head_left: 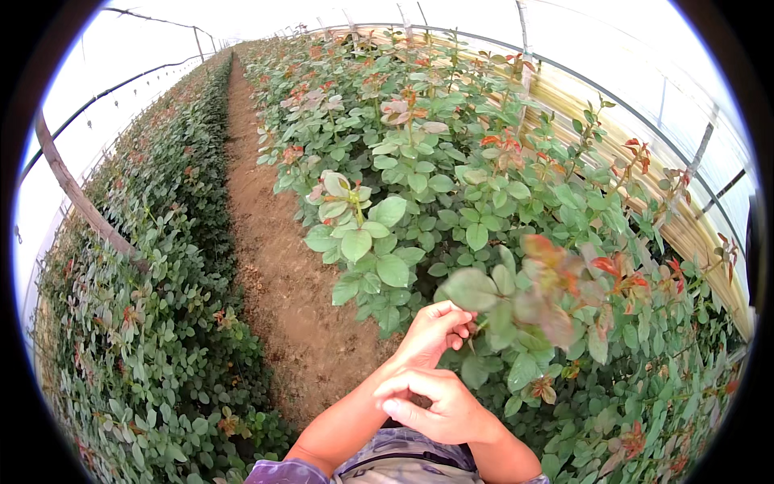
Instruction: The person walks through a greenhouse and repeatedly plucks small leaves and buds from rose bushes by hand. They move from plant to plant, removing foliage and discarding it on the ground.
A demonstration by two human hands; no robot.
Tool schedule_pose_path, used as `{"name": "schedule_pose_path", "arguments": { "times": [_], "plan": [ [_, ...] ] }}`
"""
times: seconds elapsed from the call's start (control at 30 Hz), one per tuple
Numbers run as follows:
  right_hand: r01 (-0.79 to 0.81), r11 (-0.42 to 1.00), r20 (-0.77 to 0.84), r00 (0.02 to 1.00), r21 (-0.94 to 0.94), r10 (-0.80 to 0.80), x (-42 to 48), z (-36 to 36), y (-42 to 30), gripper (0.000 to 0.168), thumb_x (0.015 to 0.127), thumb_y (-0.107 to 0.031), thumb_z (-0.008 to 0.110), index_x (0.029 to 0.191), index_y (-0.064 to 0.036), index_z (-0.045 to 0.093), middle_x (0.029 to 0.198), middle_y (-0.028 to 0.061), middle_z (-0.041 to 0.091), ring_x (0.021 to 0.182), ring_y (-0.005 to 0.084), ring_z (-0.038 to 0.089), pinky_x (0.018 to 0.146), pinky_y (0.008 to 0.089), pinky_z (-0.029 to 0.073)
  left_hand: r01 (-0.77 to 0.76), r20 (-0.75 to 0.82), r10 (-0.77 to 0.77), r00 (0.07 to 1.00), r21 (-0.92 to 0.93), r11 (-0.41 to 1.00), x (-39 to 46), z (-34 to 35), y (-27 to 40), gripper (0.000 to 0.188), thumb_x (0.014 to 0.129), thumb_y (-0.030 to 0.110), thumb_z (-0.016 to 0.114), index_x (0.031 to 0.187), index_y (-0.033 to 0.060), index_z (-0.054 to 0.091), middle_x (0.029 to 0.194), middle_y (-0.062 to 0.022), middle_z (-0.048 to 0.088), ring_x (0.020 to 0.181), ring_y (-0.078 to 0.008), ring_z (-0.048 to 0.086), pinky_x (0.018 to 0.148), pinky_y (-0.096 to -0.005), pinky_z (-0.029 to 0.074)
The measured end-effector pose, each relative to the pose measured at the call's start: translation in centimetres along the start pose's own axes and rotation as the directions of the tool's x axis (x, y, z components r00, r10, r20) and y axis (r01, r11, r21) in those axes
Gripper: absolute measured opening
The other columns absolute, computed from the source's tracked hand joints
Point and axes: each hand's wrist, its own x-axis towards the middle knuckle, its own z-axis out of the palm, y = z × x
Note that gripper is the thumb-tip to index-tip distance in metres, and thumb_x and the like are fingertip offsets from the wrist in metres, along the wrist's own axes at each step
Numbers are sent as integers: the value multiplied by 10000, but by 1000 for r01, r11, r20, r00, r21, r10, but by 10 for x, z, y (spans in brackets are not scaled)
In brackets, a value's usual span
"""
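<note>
My left hand [436, 331] reaches up to a leafy rose shoot [502, 302] on the right-hand bed. Its fingertips are pinched at the shoot's near side, on a leaf or thin stalk that the fingers partly cover. Reddish young leaves [553, 266] at the shoot's top look blurred. Below and nearer my body, my right hand [438, 402] crosses in front of the left forearm. Its thumb and forefinger curve towards each other around a small gap, with nothing visible between them. Another rose shoot [357, 242] with broad green leaves stands beyond my left hand.
A bare soil path [281, 290] runs between the right bed and a dense left row of rose bushes [163, 302]. A wooden post [84, 193] leans out of the left row. Yellowish plastic sheeting [604, 145] and a dark pipe [604, 85] line the greenhouse's right side.
</note>
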Motion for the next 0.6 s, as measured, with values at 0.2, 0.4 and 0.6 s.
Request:
{"name": "schedule_pose_path", "arguments": {
  "times": [0.2, 0.4, 0.6],
  "plan": [
    [67, 994, -391, 915, -91, -97, 55, -6, 5, 192, 1021, -70, 629, 1175, 44, 642, 1050, 123, 674, 804, 152, 661, 712, 281, 554, -689, -170, 822, 543, 469, 552, -39, -40, 35, 215, 996, -6, 625, 1210, 14, 639, 1087, -68, 675, 877, -105, 640, 722, -238, 532],
    [98, 969, -649, 727, -228, -226, 176, -40, 30, 273, 1028, 49, 479, 1280, 32, 584, 1162, 138, 673, 916, 171, 676, 830, 307, 562, -566, 40, 794, 607, 724, 396, -17, -103, 151, 386, 975, -36, 602, 1347, -10, 502, 1176, -125, 685, 940, -143, 664, 749, -267, 548],
    [-230, 755, -292, 955, -614, 54, 214, -72, 36, 147, 848, 87, 682, 982, 44, 642, 954, 91, 658, 800, 174, 654, 711, 321, 541, -483, 320, 545, 775, 856, 185, 8, -130, 184, 441, 857, 41, 749, 1281, 12, 630, 1086, -153, 695, 811, -232, 686, 692, -350, 569]
  ]
}}
